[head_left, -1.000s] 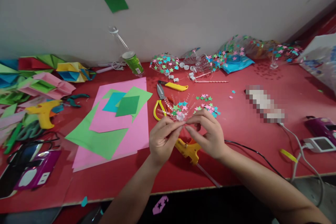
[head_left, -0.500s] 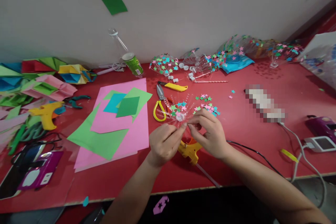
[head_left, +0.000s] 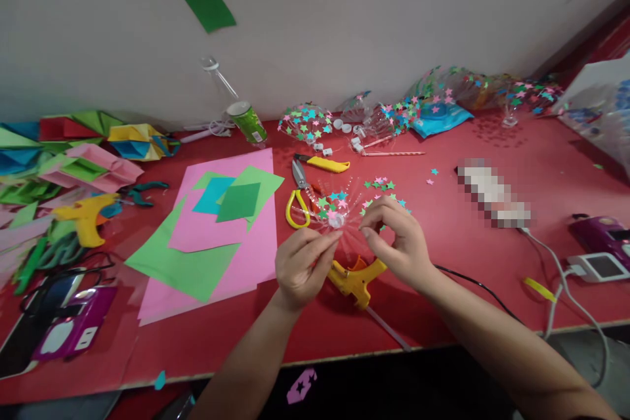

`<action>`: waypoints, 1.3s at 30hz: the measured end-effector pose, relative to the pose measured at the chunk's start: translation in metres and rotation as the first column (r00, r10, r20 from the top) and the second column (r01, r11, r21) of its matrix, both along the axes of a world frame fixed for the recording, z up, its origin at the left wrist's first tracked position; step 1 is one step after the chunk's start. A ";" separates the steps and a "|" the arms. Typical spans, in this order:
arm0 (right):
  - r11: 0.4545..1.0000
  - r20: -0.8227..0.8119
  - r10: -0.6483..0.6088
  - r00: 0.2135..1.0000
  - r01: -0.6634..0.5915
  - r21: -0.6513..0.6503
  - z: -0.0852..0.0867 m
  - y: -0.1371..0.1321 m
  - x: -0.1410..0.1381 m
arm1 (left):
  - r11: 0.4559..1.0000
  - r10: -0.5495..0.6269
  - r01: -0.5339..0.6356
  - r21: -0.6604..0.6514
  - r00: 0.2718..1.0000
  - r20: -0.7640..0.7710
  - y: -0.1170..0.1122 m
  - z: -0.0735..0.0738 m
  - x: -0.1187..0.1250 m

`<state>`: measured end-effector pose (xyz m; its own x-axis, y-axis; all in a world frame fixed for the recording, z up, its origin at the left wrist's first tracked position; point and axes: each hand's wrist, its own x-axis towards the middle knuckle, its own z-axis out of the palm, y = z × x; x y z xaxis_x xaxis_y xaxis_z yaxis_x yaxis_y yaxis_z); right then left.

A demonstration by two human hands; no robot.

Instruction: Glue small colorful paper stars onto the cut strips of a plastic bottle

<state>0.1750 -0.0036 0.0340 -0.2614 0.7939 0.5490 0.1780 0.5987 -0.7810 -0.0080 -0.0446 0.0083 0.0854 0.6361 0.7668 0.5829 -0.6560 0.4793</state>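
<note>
Both my hands hold a clear plastic piece cut into thin spread strips (head_left: 339,210) with small paper stars stuck on it. My left hand (head_left: 300,266) pinches its lower left strips with closed fingers. My right hand (head_left: 396,243) curls its fingers round the right side, thumb and forefinger pinched on a strip. A yellow glue gun (head_left: 357,277) lies on the red table (head_left: 443,289) just under my hands. Loose paper stars (head_left: 381,185) are scattered beyond my right hand.
Yellow-handled scissors (head_left: 296,200) and a yellow utility knife (head_left: 327,163) lie behind my hands. Pink and green paper sheets (head_left: 216,236) lie to the left, folded paper shapes (head_left: 73,157) and a second glue gun (head_left: 83,215) further left. Star-covered plastic pieces (head_left: 443,98) line the wall. Cables and chargers (head_left: 585,262) are at right.
My hands have turned the plastic piece slightly and lifted a little, exposing more of the glue gun beneath. My right hand's fingers have curled higher round the strips.
</note>
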 end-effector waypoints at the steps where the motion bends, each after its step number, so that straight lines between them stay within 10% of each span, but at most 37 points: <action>1: 1.000 -0.007 0.019 1.000 -0.019 -0.018 0.000 0.000 0.000 | 1.000 0.010 -0.009 -0.018 1.000 0.014 0.000 0.001 0.001; 15: 0.988 0.039 0.140 0.989 -0.137 -0.072 -0.006 -0.007 -0.012 | 0.976 0.144 -0.101 0.195 0.965 -0.218 0.001 0.000 0.001; 19: 0.996 0.051 -0.092 0.994 0.092 -0.009 -0.006 0.015 0.008 | 0.955 0.271 -0.262 0.143 0.962 -0.047 0.014 0.000 -0.024; 23: 0.910 0.338 -0.386 0.858 0.415 -0.017 -0.016 0.051 0.037 | 0.885 0.452 -0.466 -0.016 0.865 -0.218 0.028 -0.003 -0.051; 26: 0.904 0.713 -0.276 0.645 0.425 -0.034 -0.029 0.067 0.047 | 0.821 0.501 -0.560 -0.113 0.800 -0.329 0.033 -0.006 -0.058; 30: 0.945 0.803 -0.174 0.571 0.327 -0.028 -0.046 0.070 0.042 | 0.755 0.556 -0.607 -0.247 0.793 -0.250 0.035 -0.006 -0.055; 39: 0.984 0.861 -0.119 0.495 0.177 0.034 -0.061 0.070 0.030 | 0.861 0.420 -0.417 -0.293 0.906 -0.054 0.035 -0.014 -0.043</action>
<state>0.2054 0.0666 -0.0273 -0.4556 0.8865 0.0810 0.8586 0.4616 -0.2229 -0.0511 -0.0098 -0.0061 -0.2468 0.8039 0.5411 0.7644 -0.1817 0.6186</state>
